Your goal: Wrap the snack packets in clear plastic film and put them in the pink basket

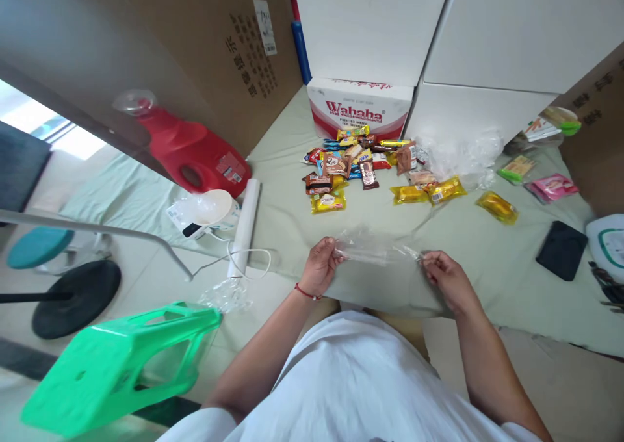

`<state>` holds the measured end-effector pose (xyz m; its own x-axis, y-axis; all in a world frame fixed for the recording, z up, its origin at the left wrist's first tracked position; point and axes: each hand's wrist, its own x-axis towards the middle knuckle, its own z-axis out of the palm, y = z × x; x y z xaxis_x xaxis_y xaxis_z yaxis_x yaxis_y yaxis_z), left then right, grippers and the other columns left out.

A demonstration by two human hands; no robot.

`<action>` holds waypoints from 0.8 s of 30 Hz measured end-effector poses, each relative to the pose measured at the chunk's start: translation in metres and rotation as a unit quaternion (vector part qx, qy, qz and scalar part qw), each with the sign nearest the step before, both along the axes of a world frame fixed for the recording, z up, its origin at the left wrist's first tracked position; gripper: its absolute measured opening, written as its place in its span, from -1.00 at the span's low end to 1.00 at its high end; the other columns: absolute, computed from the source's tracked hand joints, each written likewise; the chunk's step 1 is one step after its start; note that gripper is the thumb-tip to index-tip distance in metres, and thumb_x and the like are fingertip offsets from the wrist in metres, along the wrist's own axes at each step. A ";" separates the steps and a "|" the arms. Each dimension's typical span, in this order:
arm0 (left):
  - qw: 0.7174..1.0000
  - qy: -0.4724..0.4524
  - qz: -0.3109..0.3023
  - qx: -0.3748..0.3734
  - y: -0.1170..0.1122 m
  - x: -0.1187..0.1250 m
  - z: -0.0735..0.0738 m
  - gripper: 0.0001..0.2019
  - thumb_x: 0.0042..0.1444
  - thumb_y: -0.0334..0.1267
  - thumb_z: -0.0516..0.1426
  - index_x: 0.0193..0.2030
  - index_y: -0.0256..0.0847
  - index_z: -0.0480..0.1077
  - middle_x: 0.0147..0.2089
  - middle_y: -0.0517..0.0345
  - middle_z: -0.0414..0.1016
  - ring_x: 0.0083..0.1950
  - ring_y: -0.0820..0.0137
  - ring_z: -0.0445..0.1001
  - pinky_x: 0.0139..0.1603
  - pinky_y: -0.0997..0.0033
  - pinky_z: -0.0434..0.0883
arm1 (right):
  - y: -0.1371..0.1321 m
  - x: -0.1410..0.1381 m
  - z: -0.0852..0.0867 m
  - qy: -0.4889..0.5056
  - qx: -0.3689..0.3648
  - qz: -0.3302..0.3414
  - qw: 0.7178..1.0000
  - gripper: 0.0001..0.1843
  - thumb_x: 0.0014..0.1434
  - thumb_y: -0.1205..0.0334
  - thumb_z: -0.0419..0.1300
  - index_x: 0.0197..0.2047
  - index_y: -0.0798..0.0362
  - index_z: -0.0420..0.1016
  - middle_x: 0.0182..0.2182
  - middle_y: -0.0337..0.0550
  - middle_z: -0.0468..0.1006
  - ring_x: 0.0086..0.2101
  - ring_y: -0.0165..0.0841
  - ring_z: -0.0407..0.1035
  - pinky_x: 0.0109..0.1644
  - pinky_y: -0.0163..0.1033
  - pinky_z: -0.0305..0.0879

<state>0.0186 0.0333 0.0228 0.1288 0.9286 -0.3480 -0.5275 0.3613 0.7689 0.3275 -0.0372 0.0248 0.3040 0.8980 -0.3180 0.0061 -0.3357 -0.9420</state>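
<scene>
A clear plastic bag (373,248) stretches between my two hands above the near edge of the cloth. My left hand (320,264), with a red string at the wrist, pinches one end of it. At the other end, my right hand (442,274) has its fingers closed on the plastic. Beyond the bag lies a heap of small wrapped snacks (335,164). To the right of the heap are yellow-wrapped snacks (447,190), and one more yellow packet (497,207) sits apart from them.
A white and red Wahaba carton (363,114) stands behind the snacks, beside crumpled clear plastic (458,156). Further right are a pink packet (553,187) and a black flat item (562,250). Leftward are a red jug (195,149), a white paper cup (219,209), a white roll (245,227) and a green stool (117,357).
</scene>
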 end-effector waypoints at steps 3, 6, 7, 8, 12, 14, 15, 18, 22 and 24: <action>0.999 0.038 -0.001 0.027 -0.001 0.002 0.000 -0.49 -0.08 0.15 0.46 -0.36 -0.22 0.39 -0.45 0.31 0.42 -0.44 0.57 0.42 -0.39 0.58 0.41 | 0.000 0.007 0.017 -0.274 0.081 0.005 0.958 -0.68 0.17 0.03 0.30 -0.07 0.00 0.58 -0.15 -0.08 0.56 -0.37 -0.35 0.35 -0.25 -0.18 0.35; 0.996 0.059 -0.021 0.058 -0.002 0.007 0.002 -0.50 -0.05 0.18 0.44 -0.37 -0.22 0.42 -0.42 0.28 0.44 -0.41 0.55 0.40 -0.36 0.56 0.39 | 0.010 -0.009 0.038 -0.367 0.214 0.057 0.903 -0.70 0.32 0.03 0.20 0.04 -0.04 0.55 -0.06 -0.04 0.54 -0.22 -0.27 0.42 -0.08 -0.10 0.42; 0.995 0.062 -0.029 0.068 -0.003 0.009 0.004 -0.50 -0.04 0.18 0.43 -0.39 -0.22 0.42 -0.43 0.28 0.43 -0.41 0.55 0.38 -0.35 0.55 0.39 | 0.016 -0.020 0.042 -0.370 0.248 0.105 0.889 -0.68 0.33 0.02 0.22 0.08 -0.06 0.54 -0.02 -0.02 0.53 -0.13 -0.22 0.44 0.00 -0.08 0.43; 0.994 0.064 -0.038 0.077 -0.004 0.012 0.005 -0.51 -0.03 0.18 0.42 -0.41 -0.22 0.41 -0.43 0.28 0.41 -0.40 0.54 0.36 -0.35 0.55 0.38 | 0.024 -0.033 0.043 -0.368 0.272 0.155 0.875 -0.64 0.32 0.00 0.25 0.12 -0.07 0.52 0.03 0.00 0.53 -0.03 -0.17 0.43 0.07 -0.04 0.42; 0.993 0.076 -0.055 0.075 -0.008 0.015 0.008 -0.50 -0.03 0.20 0.41 -0.41 -0.21 0.41 -0.38 0.26 0.40 -0.35 0.51 0.35 -0.36 0.54 0.37 | 0.058 -0.082 0.029 -0.330 0.277 0.275 0.860 -0.74 0.36 0.05 0.18 0.01 -0.05 0.57 -0.09 -0.01 0.58 -0.04 -0.15 0.45 0.05 -0.03 0.42; 0.995 0.079 -0.036 0.059 -0.008 0.013 0.007 -0.49 -0.04 0.23 0.41 -0.39 -0.20 0.42 -0.37 0.26 0.39 -0.35 0.51 0.34 -0.40 0.54 0.36 | 0.069 -0.092 0.020 -0.272 0.250 0.272 0.889 -0.76 0.38 0.10 0.13 -0.14 -0.03 0.61 -0.27 -0.10 0.56 -0.26 -0.27 0.43 -0.12 -0.15 0.39; 0.995 0.076 -0.022 0.053 -0.008 0.011 0.006 -0.47 -0.05 0.25 0.41 -0.39 -0.21 0.42 -0.38 0.26 0.38 -0.37 0.51 0.32 -0.43 0.55 0.34 | 0.072 -0.094 0.017 -0.232 0.232 0.252 0.910 -0.77 0.36 0.09 0.15 -0.18 -0.02 0.61 -0.34 -0.15 0.53 -0.35 -0.33 0.38 -0.20 -0.20 0.35; 0.997 0.064 0.010 0.045 -0.004 0.005 0.003 -0.43 -0.09 0.28 0.41 -0.42 -0.21 0.39 -0.41 0.27 0.38 -0.44 0.56 0.27 -0.48 0.56 0.30 | 0.073 -0.088 0.012 -0.088 0.162 0.141 0.973 -0.76 0.23 0.00 0.28 -0.25 0.00 0.59 -0.50 -0.28 0.40 -0.51 -0.43 0.21 -0.40 -0.30 0.17; 0.997 0.062 0.041 0.034 0.003 0.003 -0.001 -0.43 -0.11 0.25 0.43 -0.42 -0.21 0.36 -0.43 0.29 0.38 -0.47 0.59 0.30 -0.48 0.59 0.31 | 0.063 -0.069 0.011 0.082 0.075 -0.001 0.994 -0.66 0.01 -0.05 0.42 -0.29 0.01 0.52 -0.57 -0.38 0.30 -0.60 -0.52 0.04 -0.55 -0.36 -0.06; 0.996 0.067 0.052 0.027 0.007 0.002 -0.002 -0.43 -0.10 0.25 0.43 -0.41 -0.21 0.34 -0.44 0.30 0.38 -0.49 0.61 0.32 -0.52 0.61 0.28 | 0.055 -0.058 0.009 0.128 0.040 -0.046 0.990 -0.60 -0.10 -0.04 0.47 -0.31 0.01 0.49 -0.55 -0.39 0.32 -0.62 -0.57 -0.02 -0.59 -0.38 -0.17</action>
<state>0.0210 0.0408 0.0211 -0.0140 0.9521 -0.3053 -0.4511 0.2665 0.8518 0.2695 0.0174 0.0337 0.3046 0.8956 -0.3243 -0.2641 -0.2477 -0.9321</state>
